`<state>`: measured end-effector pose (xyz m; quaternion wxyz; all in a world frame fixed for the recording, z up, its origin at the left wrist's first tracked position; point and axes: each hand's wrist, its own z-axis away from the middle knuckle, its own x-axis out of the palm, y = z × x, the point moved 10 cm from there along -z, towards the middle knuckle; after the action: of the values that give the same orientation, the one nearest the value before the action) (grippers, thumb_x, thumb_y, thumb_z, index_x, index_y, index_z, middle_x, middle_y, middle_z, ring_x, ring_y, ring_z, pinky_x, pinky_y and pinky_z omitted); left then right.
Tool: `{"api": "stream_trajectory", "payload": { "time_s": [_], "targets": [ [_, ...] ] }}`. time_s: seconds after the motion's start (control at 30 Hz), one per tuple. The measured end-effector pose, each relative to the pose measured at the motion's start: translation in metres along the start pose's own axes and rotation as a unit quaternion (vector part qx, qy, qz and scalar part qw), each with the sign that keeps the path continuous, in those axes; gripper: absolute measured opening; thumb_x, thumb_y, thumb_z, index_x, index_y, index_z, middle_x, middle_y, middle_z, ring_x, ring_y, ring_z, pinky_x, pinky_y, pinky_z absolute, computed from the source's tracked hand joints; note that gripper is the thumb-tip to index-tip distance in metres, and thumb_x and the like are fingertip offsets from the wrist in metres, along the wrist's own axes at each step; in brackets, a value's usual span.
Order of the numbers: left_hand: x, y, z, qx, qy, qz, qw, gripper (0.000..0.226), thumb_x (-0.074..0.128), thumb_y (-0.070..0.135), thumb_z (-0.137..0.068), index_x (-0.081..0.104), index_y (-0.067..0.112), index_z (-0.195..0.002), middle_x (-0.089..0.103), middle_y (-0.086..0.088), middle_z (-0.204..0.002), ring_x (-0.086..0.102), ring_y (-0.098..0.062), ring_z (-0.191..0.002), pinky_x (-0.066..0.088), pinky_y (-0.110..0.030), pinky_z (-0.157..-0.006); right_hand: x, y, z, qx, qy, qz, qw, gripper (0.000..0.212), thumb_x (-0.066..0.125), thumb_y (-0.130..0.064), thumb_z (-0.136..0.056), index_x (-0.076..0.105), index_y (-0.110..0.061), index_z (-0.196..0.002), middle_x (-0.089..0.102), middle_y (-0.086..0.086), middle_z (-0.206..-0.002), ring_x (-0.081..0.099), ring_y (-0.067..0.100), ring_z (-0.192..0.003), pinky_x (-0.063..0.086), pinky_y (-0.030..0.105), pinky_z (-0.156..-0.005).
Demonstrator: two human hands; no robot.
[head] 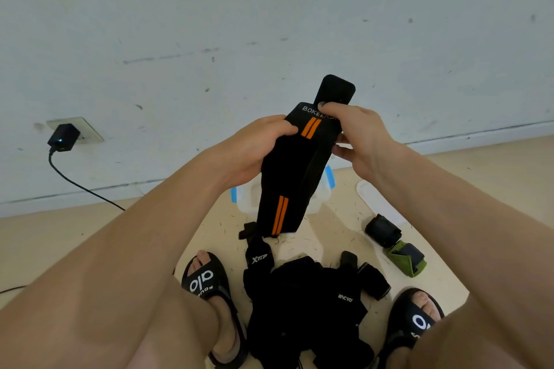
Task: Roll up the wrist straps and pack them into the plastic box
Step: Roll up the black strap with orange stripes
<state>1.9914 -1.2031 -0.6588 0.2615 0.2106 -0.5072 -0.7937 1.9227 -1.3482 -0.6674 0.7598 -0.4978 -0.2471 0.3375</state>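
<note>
I hold a black wrist strap [295, 177] with orange stripes up in front of me, and it hangs folded down toward the floor. My left hand [254, 150] grips its left edge near the top. My right hand [358, 138] pinches its upper end just below the black tab. Behind the hanging strap stands the clear plastic box [322, 192] with blue clips, mostly hidden. A pile of black straps [308, 305] lies on the floor between my feet. One rolled black strap [382, 231] and one green strap [406, 259] lie to the right.
The white lid [370, 195] lies right of the box. My sandalled feet [207, 284] flank the pile. A black charger [63, 137] sits in a wall socket at left, its cable trailing over the floor. The wall is close ahead.
</note>
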Motion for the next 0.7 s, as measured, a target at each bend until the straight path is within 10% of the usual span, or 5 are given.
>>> {"api": "stream_trajectory", "payload": {
  "time_s": [0.17, 0.33, 0.5, 0.7],
  "targets": [
    [-0.001, 0.002, 0.0, 0.013, -0.002, -0.009, 1.0, 0.012, 0.052, 0.019, -0.105, 0.062, 0.012, -0.106, 0.065, -0.003, -0.09, 0.066, -0.016, -0.081, 0.051, -0.028, -0.067, 0.0, -0.002, 0.007, 0.012, -0.022, -0.045, 0.999, 0.033, 0.074, -0.029, -0.091, 0.067, -0.01, -0.117, 0.076, 0.007, -0.096, 0.075, 0.017, -0.079, 0.062, 0.029, -0.059],
    [0.013, 0.0, 0.001, 0.015, -0.039, -0.02, 0.999, 0.027, 0.051, 0.011, -0.104, 0.066, 0.009, -0.126, 0.073, -0.008, -0.109, 0.071, -0.017, -0.099, 0.056, -0.029, -0.077, 0.006, -0.002, 0.01, 0.015, -0.03, -0.097, 0.995, 0.034, 0.076, -0.024, -0.091, 0.068, -0.006, -0.118, 0.076, 0.015, -0.114, 0.077, 0.027, -0.097, 0.063, 0.043, -0.087],
    [-0.002, 0.004, 0.001, 0.014, 0.002, -0.01, 1.0, 0.014, 0.053, 0.011, -0.101, 0.065, 0.01, -0.11, 0.066, -0.001, -0.088, 0.066, -0.013, -0.082, 0.054, -0.027, -0.069, -0.003, -0.006, 0.013, 0.019, -0.022, -0.053, 0.998, 0.021, 0.071, -0.031, -0.095, 0.068, -0.016, -0.108, 0.075, 0.005, -0.096, 0.073, 0.018, -0.084, 0.061, 0.029, -0.061],
    [-0.014, 0.005, 0.002, 0.026, 0.03, -0.003, 0.999, 0.02, 0.054, 0.007, -0.099, 0.068, 0.009, -0.113, 0.069, -0.002, -0.094, 0.068, -0.01, -0.084, 0.054, -0.026, -0.073, 0.014, 0.003, 0.026, 0.099, -0.103, -0.091, 0.986, 0.032, 0.067, -0.043, -0.096, 0.068, -0.013, -0.11, 0.076, 0.01, -0.102, 0.076, 0.029, -0.089, 0.064, 0.04, -0.075]
  ]
}}
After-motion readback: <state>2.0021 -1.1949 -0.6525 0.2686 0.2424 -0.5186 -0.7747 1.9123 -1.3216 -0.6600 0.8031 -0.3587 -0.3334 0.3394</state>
